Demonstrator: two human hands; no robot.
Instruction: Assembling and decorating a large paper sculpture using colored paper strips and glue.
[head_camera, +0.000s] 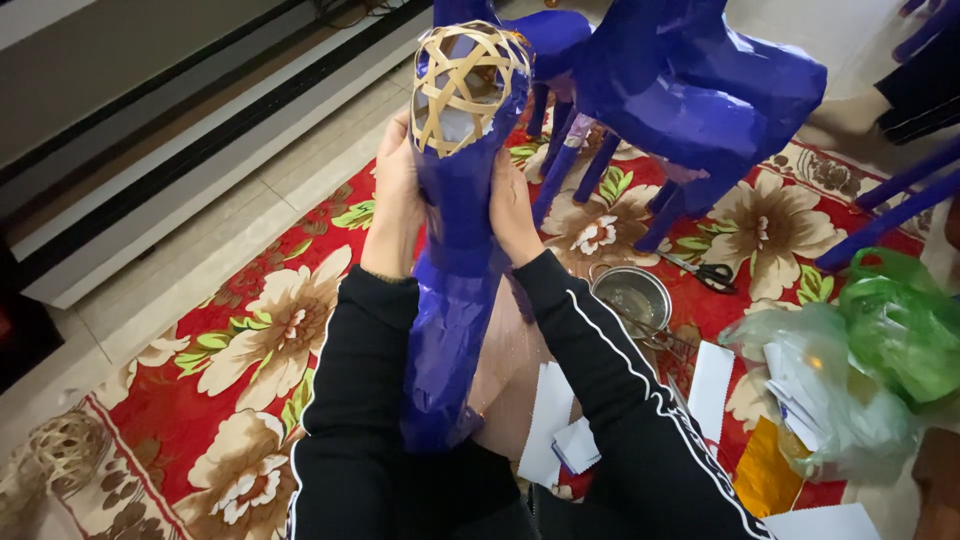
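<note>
A long woven bamboo frame, mostly covered in shiny blue paper, stands upright between my arms; its bare lattice end faces up. My left hand presses flat on the left side of the blue paper just below the lattice. On the opposite side my right hand presses the paper against the frame. Both arms wear black sleeves, the right one with white stripes.
Blue paper-covered animal figures stand on the red flowered rug ahead. A metal bowl, scissors, white paper pieces, yellow paper and green plastic bags lie to the right. A bare woven frame is at lower left.
</note>
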